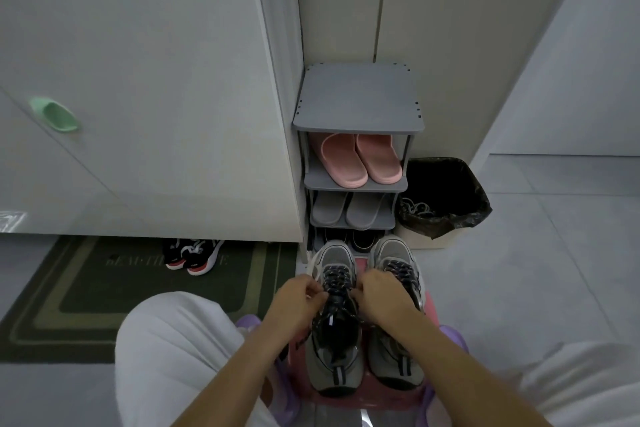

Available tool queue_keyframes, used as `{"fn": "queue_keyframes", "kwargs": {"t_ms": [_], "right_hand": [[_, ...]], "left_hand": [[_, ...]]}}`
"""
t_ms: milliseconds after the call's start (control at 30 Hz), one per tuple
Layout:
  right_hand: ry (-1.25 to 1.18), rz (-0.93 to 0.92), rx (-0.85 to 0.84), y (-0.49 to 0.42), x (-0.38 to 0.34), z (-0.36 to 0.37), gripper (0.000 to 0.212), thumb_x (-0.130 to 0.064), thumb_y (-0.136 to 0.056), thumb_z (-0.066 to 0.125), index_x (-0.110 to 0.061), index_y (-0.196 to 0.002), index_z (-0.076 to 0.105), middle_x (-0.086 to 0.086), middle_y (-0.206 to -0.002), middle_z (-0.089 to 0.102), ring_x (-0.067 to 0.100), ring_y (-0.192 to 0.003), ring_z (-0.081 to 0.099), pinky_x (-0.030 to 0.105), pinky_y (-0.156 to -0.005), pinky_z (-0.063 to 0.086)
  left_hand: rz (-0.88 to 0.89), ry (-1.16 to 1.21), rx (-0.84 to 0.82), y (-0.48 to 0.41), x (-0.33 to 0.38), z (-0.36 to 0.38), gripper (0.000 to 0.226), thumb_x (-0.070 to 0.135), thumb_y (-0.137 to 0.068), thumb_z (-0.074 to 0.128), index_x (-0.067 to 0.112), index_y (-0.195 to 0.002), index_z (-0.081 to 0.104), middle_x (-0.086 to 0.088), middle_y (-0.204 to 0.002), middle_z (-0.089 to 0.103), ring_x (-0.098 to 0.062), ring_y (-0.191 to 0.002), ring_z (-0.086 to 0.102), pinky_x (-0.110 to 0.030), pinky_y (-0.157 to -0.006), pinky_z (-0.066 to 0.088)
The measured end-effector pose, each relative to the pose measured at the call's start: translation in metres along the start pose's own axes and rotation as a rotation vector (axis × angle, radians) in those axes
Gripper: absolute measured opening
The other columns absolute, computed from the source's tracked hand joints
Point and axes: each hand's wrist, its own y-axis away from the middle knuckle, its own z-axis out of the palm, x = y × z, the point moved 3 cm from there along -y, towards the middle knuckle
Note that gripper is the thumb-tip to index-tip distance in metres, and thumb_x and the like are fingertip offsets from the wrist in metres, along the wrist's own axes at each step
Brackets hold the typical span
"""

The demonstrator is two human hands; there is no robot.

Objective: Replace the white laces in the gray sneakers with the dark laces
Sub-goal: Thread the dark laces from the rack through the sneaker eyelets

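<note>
Footwear under inspection: gray sneakers (pixel 334 357) with mesh toes, padded collars and glossy dark tongues. They stand side by side, toes away from the person, on a pink plastic stool (pixel 431 308) between the knees. The dark laces (pixel 337 279), flat, woven and pale-flecked, are already crossed through the eyelets of both shoes.

The left hand (pixel 299 291) and right hand (pixel 381 295) sit at the upper eyelets of the sneaker on the person's left, one on each side of the tongue. Both sets of fingers are curled tight and appear to pinch a lace end apiece. The fingertips themselves are hidden, so the exact grip cannot be confirmed.

Handling assessment:
- **Sneakers:** light, with soft, yielding uppers over firm rubber soles, so they are liable to slide on smooth plastic when a lace is pulled.
- **Laces:** limp, slightly grippy and not fragile. They are best held near the stiff tips for threading and close to the eyelet for tightening.

A pale tangle of cord (pixel 415 208), probably the removed white laces, lies on the black liner of a waste bin (pixel 446 191) beside a gray tiered shoe rack (pixel 358 97). The rack holds pink rubber slippers (pixel 362 159).
</note>
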Motion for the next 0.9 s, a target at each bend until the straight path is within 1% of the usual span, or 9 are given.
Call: {"fn": "queue_keyframes", "kwargs": {"t_ms": [233, 333, 500, 567, 667, 733, 767, 833, 900], "right_hand": [[-0.057, -0.042, -0.015, -0.001, 0.001, 0.001, 0.018, -0.021, -0.092, 0.047, -0.01, -0.086, 0.059, 0.011, -0.098, 0.065, 0.026, -0.094, 0.061, 0.029, -0.073, 0.042], [-0.054, -0.06, -0.029, -0.001, 0.003, 0.002, 0.011, -0.018, -0.09, 0.047, -0.014, -0.081, 0.048, 0.011, -0.09, 0.061, 0.026, -0.09, 0.059, 0.026, -0.068, 0.035], [-0.048, -0.071, -0.044, -0.002, 0.005, 0.003, 0.009, -0.017, -0.088, 0.047, -0.011, -0.081, 0.046, 0.006, -0.083, 0.052, 0.021, -0.079, 0.05, 0.027, -0.067, 0.034], [-0.047, -0.071, -0.054, -0.002, 0.005, 0.004, 0.008, -0.016, -0.089, 0.046, -0.011, -0.083, 0.047, 0.011, -0.087, 0.056, 0.023, -0.081, 0.053, 0.028, -0.067, 0.036], [-0.053, -0.073, -0.053, -0.005, 0.005, -0.003, 0.02, -0.017, -0.094, 0.044, -0.003, -0.093, 0.058, 0.016, -0.103, 0.062, 0.027, -0.097, 0.058, 0.03, -0.077, 0.04], [-0.038, -0.061, -0.046, -0.008, 0.006, -0.008, 0.024, -0.014, -0.096, 0.043, 0.002, -0.099, 0.061, 0.016, -0.107, 0.062, 0.027, -0.102, 0.058, 0.029, -0.081, 0.041], [-0.017, -0.06, -0.044, -0.011, 0.006, -0.008, 0.023, -0.01, -0.095, 0.043, 0.002, -0.1, 0.062, 0.016, -0.108, 0.062, 0.028, -0.103, 0.058, 0.029, -0.08, 0.041], [0.03, -0.067, -0.049, -0.012, 0.004, -0.006, 0.022, -0.004, -0.092, 0.043, 0.001, -0.1, 0.063, 0.016, -0.108, 0.063, 0.03, -0.103, 0.059, 0.031, -0.079, 0.043], [0.047, -0.072, -0.046, -0.013, 0.001, 0.001, 0.024, 0.0, -0.089, 0.041, 0.0, -0.101, 0.063, 0.018, -0.107, 0.065, 0.031, -0.1, 0.061, 0.033, -0.081, 0.047]], "left_hand": [[0.001, -0.084, -0.049, -0.006, 0.004, -0.001, 0.009, 0.018, -0.091, 0.054, 0.017, -0.082, 0.055, -0.004, -0.093, 0.065, -0.018, -0.086, 0.061, -0.03, -0.077, 0.049], [0.015, -0.135, -0.085, -0.008, 0.007, -0.003, 0.013, 0.016, -0.092, 0.048, 0.013, -0.08, 0.051, -0.005, -0.084, 0.059, -0.018, -0.075, 0.055, -0.027, -0.067, 0.042], [-0.01, -0.116, -0.166, -0.015, 0.011, -0.006, 0.02, 0.012, -0.091, 0.044, 0.013, -0.072, 0.042, -0.011, -0.078, 0.049, -0.019, -0.068, 0.044, -0.028, -0.06, 0.034], [-0.018, -0.112, -0.199, -0.016, 0.01, -0.007, 0.022, 0.013, -0.093, 0.044, 0.015, -0.071, 0.042, -0.01, -0.08, 0.051, -0.017, -0.063, 0.044, -0.027, -0.057, 0.035], [-0.069, 0.047, -0.223, -0.017, 0.006, -0.01, 0.016, 0.017, -0.099, 0.042, 0.011, -0.086, 0.051, -0.007, -0.085, 0.06, -0.009, -0.064, 0.057, -0.018, -0.051, 0.044], [-0.108, 0.13, -0.212, -0.016, 0.002, -0.008, 0.016, 0.015, -0.099, 0.041, 0.008, -0.093, 0.054, -0.009, -0.09, 0.063, -0.015, -0.072, 0.064, -0.022, -0.055, 0.051], [-0.096, 0.09, -0.186, -0.017, -0.001, -0.007, 0.016, 0.015, -0.098, 0.043, 0.008, -0.093, 0.057, -0.01, -0.092, 0.065, -0.018, -0.075, 0.065, -0.026, -0.061, 0.052], [-0.039, -0.028, -0.124, -0.019, -0.005, -0.002, 0.014, 0.016, -0.094, 0.051, 0.008, -0.095, 0.062, -0.009, -0.096, 0.067, -0.019, -0.082, 0.063, -0.029, -0.072, 0.05], [-0.011, -0.051, -0.083, -0.019, -0.007, 0.002, 0.012, 0.016, -0.09, 0.056, 0.009, -0.097, 0.063, -0.003, -0.097, 0.064, -0.015, -0.083, 0.058, -0.025, -0.074, 0.046]]}}
